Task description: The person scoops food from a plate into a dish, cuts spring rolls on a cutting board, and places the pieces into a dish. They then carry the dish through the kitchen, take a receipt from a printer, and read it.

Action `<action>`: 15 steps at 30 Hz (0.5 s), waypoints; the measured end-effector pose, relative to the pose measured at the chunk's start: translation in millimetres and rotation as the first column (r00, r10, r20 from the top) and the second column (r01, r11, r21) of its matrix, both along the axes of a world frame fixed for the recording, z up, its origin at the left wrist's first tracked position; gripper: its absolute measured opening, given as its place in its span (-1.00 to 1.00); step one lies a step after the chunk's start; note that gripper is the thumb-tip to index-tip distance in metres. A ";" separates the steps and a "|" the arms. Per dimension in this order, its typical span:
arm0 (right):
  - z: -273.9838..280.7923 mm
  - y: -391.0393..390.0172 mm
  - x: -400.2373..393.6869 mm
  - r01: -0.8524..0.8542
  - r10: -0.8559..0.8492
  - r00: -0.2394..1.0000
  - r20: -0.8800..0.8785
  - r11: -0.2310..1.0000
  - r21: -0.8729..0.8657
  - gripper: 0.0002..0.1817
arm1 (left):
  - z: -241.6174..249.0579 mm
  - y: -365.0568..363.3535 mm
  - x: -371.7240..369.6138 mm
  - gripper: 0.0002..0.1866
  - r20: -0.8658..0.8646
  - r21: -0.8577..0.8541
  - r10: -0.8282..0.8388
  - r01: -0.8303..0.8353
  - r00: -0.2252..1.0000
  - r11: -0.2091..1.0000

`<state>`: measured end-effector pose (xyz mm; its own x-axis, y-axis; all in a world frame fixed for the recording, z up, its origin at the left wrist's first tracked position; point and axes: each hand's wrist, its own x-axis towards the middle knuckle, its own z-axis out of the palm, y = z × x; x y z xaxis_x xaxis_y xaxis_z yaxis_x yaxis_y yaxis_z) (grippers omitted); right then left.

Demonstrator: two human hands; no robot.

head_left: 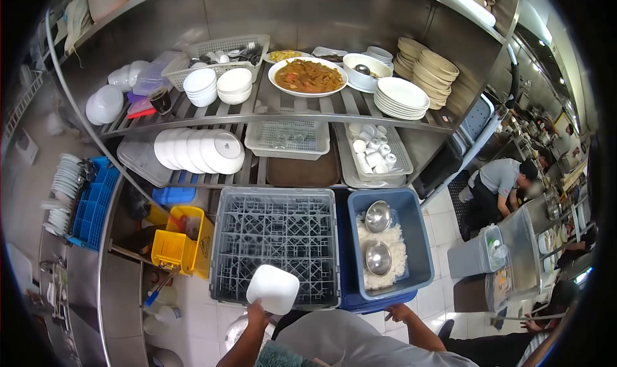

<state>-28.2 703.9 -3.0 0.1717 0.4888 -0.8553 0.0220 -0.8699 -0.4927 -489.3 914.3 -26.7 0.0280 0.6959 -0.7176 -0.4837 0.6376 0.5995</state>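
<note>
Left hand [256, 314] pinched dish [274, 288] by edge over near side of rack [335, 238], likely keeping rest untouched. Right hand [402, 313] half-curled beside tub [421, 254], grip unclear. Metal bowls [378, 258] sat in tub's rice [398, 246], perhaps as scoops. Plates [402, 97] stacked on shelf [360, 118], probably saving space.

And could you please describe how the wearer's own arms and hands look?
The left hand and right hand are bare, with no gloves visible. Both forearms are uncovered too. A grey top shows between them, with a teal cloth near the left one.
</note>
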 end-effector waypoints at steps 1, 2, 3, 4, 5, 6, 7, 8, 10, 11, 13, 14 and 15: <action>5.7 2.4 -12.4 -0.028 0.028 1.000 -0.010 1.000 0.007 -0.72 | -5.5 8.4 -14.2 -0.54 0.000 -0.012 0.011 -0.011 1.000 1.000; 9.2 5.3 -23.5 -0.057 0.057 0.998 -0.019 0.998 0.014 -0.73 | -11.0 15.8 -28.1 -0.55 0.056 0.049 -0.004 0.001 0.998 0.999; 11.8 9.6 -33.0 -0.046 0.046 0.999 -0.017 0.999 -0.019 -0.74 | -8.0 25.5 -37.8 -0.55 0.058 0.065 0.011 -0.015 0.998 0.998; 15.0 13.5 -41.3 -0.036 0.035 0.999 -0.014 0.998 -0.052 -0.75 | 0.0 35.8 -45.0 -0.55 0.060 0.079 0.026 -0.031 0.998 0.996; 17.3 15.7 -48.4 -0.026 0.025 1.000 -0.013 0.996 -0.086 -0.75 | 5.9 44.5 -52.4 -0.55 0.061 0.093 0.043 -0.049 0.997 0.995; 12.5 16.1 -50.9 -0.110 0.109 0.994 -0.015 0.990 -0.092 -0.68 | 5.0 52.7 -60.9 -0.55 0.004 0.056 0.069 -0.069 0.998 0.996; 0.0 17.5 -47.9 -0.195 0.195 0.981 -0.016 0.976 -0.094 -0.56 | 10.7 60.3 -64.1 -0.55 -0.004 0.072 0.087 -0.086 0.996 0.994; -11.3 20.6 -44.4 -0.279 0.279 0.960 -0.018 0.956 -0.095 -0.41 | 16.9 67.5 -67.7 -0.55 -0.012 0.089 0.105 -0.104 0.994 0.991; -42.4 23.4 -27.7 -0.515 0.504 0.856 0.117 0.851 0.103 -0.47 | 28.7 77.8 -72.1 -0.55 -0.009 0.087 0.143 -0.142 0.990 0.986; -51.5 21.5 -24.2 -0.622 0.590 0.782 0.199 0.761 0.184 -0.50 | 32.5 80.7 -73.6 -0.55 0.002 0.067 0.163 -0.163 0.987 0.984; 8.9 58.8 -49.9 -0.249 0.248 0.964 0.100 0.968 -0.004 -0.63 | 38.7 81.0 -76.3 -0.55 0.015 0.043 0.189 -0.190 0.982 0.981; 38.4 79.4 -60.8 -0.228 0.230 0.963 0.140 0.973 -0.037 -0.65 | 41.5 80.3 -75.6 -0.55 0.019 0.039 0.194 -0.194 0.981 0.980; 51.6 92.7 -66.0 -0.204 0.213 0.960 0.179 0.977 -0.067 -0.66 | 43.7 80.8 -74.5 -0.55 0.021 0.038 0.198 -0.199 0.980 0.979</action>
